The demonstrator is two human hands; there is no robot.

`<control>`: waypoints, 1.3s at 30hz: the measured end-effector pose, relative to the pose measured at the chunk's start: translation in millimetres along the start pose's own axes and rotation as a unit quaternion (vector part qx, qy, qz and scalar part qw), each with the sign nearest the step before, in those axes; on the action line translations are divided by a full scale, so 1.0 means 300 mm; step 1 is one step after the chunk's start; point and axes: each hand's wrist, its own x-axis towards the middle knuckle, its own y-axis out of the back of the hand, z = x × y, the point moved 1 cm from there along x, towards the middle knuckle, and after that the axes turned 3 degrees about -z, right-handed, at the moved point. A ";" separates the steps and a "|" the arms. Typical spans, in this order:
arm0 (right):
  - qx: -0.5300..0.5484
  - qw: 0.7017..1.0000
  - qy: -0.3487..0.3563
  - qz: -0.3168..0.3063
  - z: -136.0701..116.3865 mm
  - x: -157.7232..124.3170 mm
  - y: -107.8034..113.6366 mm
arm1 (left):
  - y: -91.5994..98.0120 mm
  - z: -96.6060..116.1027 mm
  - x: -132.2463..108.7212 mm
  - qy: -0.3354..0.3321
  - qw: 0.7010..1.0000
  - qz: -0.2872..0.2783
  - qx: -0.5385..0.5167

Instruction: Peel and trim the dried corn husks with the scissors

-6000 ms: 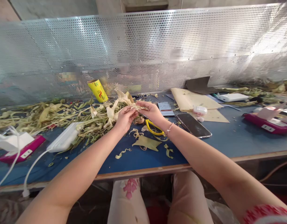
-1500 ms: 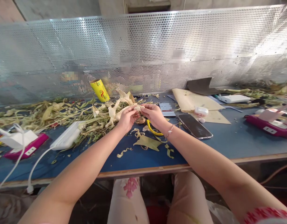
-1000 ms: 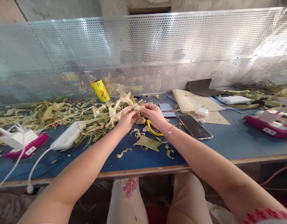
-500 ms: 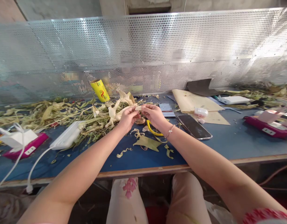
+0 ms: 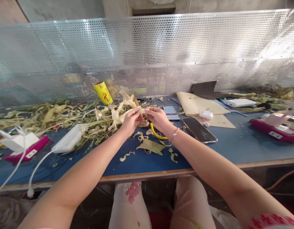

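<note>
Both hands meet above the middle of the blue table, fingertips nearly touching. My left hand [image 5: 132, 121] is closed, pinching one side of a small pale piece [image 5: 143, 111] that looks like dried husk. On its other side, my right hand [image 5: 158, 117] pinches too, a thin bracelet at the wrist. Fingers partly hide the piece. Below the hands lie a yellow loop [image 5: 157, 133], a flat greenish husk piece [image 5: 151, 146] and curled strips [image 5: 127, 156]. Pale dried husks [image 5: 115, 115] spread just left of my left hand.
Dried stalks [image 5: 94, 127] cover the table's left and back. A yellow roll [image 5: 103, 93] leans near the perforated screen [image 5: 158, 41]. A white power bank [image 5: 69, 138], brown paper [image 5: 197, 104], a black phone [image 5: 199, 129], an earphone case [image 5: 206, 114] and magenta power strips [image 5: 276, 133] lie around.
The small pale piece between the fingertips has shifted slightly and the fingers have moved a little. Both hands stay in nearly the same place.
</note>
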 end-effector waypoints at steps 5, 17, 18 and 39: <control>0.020 0.999 -0.008 0.026 -0.003 0.002 0.002 | 0.000 0.000 -0.001 0.006 1.000 0.006 -0.010; 0.039 0.999 0.001 0.023 -0.006 0.000 0.000 | -0.002 0.001 -0.002 0.003 1.000 -0.005 -0.029; 0.040 0.999 0.002 0.022 -0.005 0.000 0.001 | -0.002 0.001 -0.002 0.002 1.000 -0.006 -0.027; -0.024 0.999 0.030 -0.018 0.003 -0.003 -0.004 | 0.002 0.010 -0.004 0.001 1.000 0.012 0.014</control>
